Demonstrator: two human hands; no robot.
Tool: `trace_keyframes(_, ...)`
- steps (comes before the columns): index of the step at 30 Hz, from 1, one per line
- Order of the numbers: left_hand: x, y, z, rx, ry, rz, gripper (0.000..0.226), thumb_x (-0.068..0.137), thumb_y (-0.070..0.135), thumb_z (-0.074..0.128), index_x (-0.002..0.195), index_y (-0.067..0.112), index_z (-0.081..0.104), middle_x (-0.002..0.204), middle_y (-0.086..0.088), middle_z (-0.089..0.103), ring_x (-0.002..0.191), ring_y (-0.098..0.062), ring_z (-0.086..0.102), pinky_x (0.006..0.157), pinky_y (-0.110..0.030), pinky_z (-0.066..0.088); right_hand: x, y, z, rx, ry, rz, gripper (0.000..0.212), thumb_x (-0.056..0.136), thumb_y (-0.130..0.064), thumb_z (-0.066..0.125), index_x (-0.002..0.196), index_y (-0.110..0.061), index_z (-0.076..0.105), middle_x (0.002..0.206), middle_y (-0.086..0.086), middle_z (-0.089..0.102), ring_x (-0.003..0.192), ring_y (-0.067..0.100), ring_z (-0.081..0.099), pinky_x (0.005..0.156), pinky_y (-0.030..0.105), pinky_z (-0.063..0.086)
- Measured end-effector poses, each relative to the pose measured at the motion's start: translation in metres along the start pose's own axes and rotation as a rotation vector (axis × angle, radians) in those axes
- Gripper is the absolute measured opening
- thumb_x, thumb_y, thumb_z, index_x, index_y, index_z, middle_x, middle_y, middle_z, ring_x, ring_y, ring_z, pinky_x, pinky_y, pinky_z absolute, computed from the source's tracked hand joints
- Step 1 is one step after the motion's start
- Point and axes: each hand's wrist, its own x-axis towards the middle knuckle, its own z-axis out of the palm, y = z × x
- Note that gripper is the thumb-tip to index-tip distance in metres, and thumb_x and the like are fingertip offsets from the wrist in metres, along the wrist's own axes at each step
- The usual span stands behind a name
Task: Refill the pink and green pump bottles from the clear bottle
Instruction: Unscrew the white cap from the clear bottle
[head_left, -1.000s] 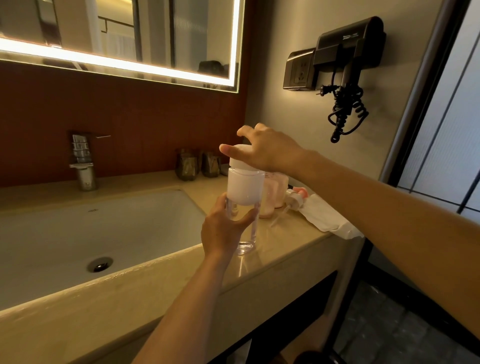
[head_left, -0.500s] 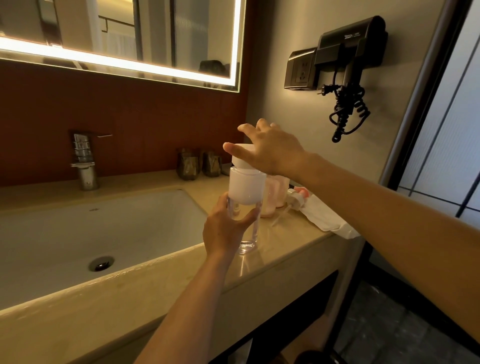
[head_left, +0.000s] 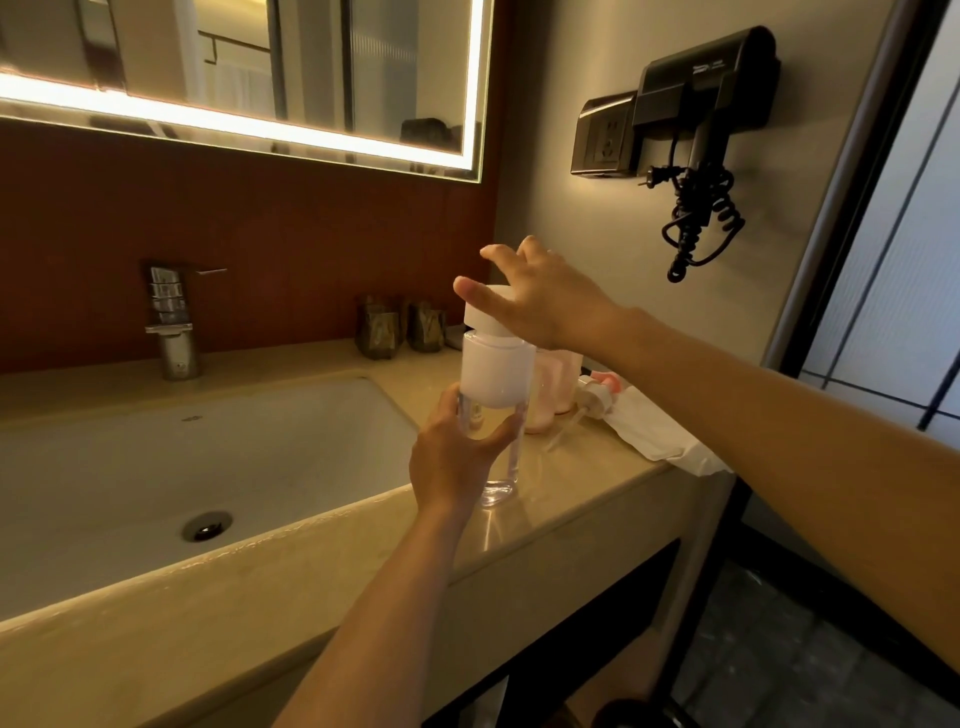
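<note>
two hands work one clear bottle, which stands upright on the countertop just right of the sink, long axis vertical, mouth up. the left hand wraps the transparent lower body; the right hand grips the white cap from above, thumb along its front edge, fingers over the far side. the upper body shows white; contents or sleeve cannot be told. expected handling: rigid, probably plastic, smooth-walled, likely light, slippery if wet. for pouring, take hold at mid-body, never by the cap. the pink pump bottle stands upright just behind it; a detached pump head lies nearby against a white cloth. no green bottle is identifiable.
</note>
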Motion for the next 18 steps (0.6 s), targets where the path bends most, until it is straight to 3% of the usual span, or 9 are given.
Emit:
trace_keyframes(5, 0.000, 0.000, 0.001, 0.004, 0.002, -0.007, 0.068, 0.070, 0.053, 0.071, 0.124, 0.018, 0.048, 0.117, 0.000, 0.061, 0.092, -0.008, 0.052, 0.069, -0.021, 0.044, 0.001, -0.003, 0.007, 0.087, -0.052, -0.015, 0.060, 0.092, -0.055, 0.035, 0.143, -0.023, 0.028, 0.146, 0.011, 0.033, 0.133, 0.030, 0.030, 0.106, 0.049, 0.033)
trace_keyframes(9, 0.000, 0.000, 0.000, 0.011, -0.003, -0.008, 0.067, 0.071, 0.051, 0.071, 0.124, 0.017, 0.048, 0.116, -0.001, 0.062, 0.090, -0.006, 0.049, 0.067, -0.021, 0.041, 0.001, 0.004, 0.005, 0.424, -0.077, -0.036, 0.058, 0.094, -0.045, 0.043, 0.144, -0.023, 0.024, 0.140, 0.011, 0.041, 0.126, 0.030, 0.040, 0.100, 0.044, 0.042)
trace_keyframes(13, -0.001, 0.002, -0.001, 0.013, -0.008, -0.017, 0.067, 0.071, 0.049, 0.071, 0.125, 0.017, 0.048, 0.118, -0.002, 0.061, 0.091, -0.006, 0.049, 0.067, -0.020, 0.039, -0.002, 0.001, -0.002, 0.153, 0.058, 0.031, 0.072, 0.087, -0.066, 0.032, 0.145, -0.025, 0.022, 0.150, 0.009, 0.028, 0.135, 0.030, 0.033, 0.104, 0.051, 0.037)
trace_keyframes(16, -0.001, 0.003, -0.001, 0.000, -0.011, -0.019, 0.067, 0.071, 0.049, 0.072, 0.125, 0.017, 0.048, 0.118, -0.001, 0.061, 0.090, -0.004, 0.048, 0.067, -0.020, 0.039, -0.005, -0.003, -0.005, -0.038, 0.019, 0.036, 0.074, 0.083, -0.070, 0.033, 0.136, -0.018, 0.039, 0.143, 0.011, 0.036, 0.125, 0.031, 0.043, 0.094, 0.042, 0.044)
trace_keyframes(18, -0.001, 0.003, -0.001, -0.005, -0.015, -0.023, 0.067, 0.071, 0.048, 0.072, 0.125, 0.017, 0.048, 0.119, -0.001, 0.061, 0.091, -0.004, 0.047, 0.067, -0.019, 0.038, -0.005, -0.002, -0.004, -0.024, 0.018, 0.010, 0.066, 0.085, -0.066, 0.040, 0.128, -0.016, 0.047, 0.133, 0.010, 0.044, 0.114, 0.027, 0.049, 0.085, 0.034, 0.046)
